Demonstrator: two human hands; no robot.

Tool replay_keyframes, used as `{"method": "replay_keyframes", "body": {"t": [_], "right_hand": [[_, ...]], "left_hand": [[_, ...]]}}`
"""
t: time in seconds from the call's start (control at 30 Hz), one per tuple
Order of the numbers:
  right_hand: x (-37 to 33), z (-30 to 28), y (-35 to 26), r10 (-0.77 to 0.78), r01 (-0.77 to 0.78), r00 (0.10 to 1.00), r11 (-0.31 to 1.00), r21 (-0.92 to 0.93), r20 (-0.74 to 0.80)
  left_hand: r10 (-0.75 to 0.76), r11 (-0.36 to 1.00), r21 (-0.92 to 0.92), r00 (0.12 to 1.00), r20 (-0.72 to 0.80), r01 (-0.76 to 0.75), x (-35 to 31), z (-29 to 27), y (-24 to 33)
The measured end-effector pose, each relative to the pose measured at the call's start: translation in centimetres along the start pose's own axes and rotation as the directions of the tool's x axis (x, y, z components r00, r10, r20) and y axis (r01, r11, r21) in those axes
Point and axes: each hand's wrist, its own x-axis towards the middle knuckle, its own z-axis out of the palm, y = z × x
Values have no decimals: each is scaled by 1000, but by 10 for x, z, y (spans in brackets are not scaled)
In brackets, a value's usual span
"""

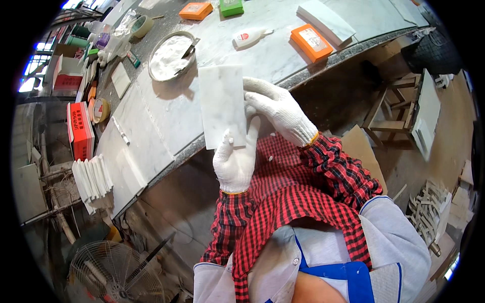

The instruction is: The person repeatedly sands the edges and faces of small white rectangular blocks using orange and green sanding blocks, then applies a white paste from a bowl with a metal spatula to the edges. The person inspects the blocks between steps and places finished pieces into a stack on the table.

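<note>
A white-grey marble tile (221, 103) stands up in front of me, over the near edge of the workbench. My left hand (235, 164), in a white knitted glove, grips its lower end, the thumb on the face toward me. At the tile's right edge is my gloved right hand (278, 108), its fingers bent and reaching to or behind the edge; the fingertips are partly hidden. Beyond the tile, a round metal bowl (172, 58) of white powder holds a flat scraper (191, 48). A small white squeeze bottle (250, 38) lies farther right on the bench.
Orange boxes (310, 43) and a green box (231, 7) lie on the marble-topped bench (146, 131). A white slab (326, 21) rests at the far right. Several thin tiles (92, 179) stand at the left end, near a red carton (81, 130). A caged fan (118, 272) is lower left.
</note>
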Motion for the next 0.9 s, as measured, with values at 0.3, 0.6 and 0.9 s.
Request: {"method": "replay_keyframes", "body": {"t": [0.3,0.6,0.9], "right_hand": [[15,-8,-7,-43,45,998,998,-42,55],[13,-6,-8,31,-30,999,999,-37,14],[12,-13,-6,34,-34,999,999,11,43]], "left_hand": [[30,959,282,984,-174,20,-3,-4,-12],[-14,903,425,992,-128,68,-2,-9,-3],[8,733,660,969,-247,163,-5,9,-5]]}}
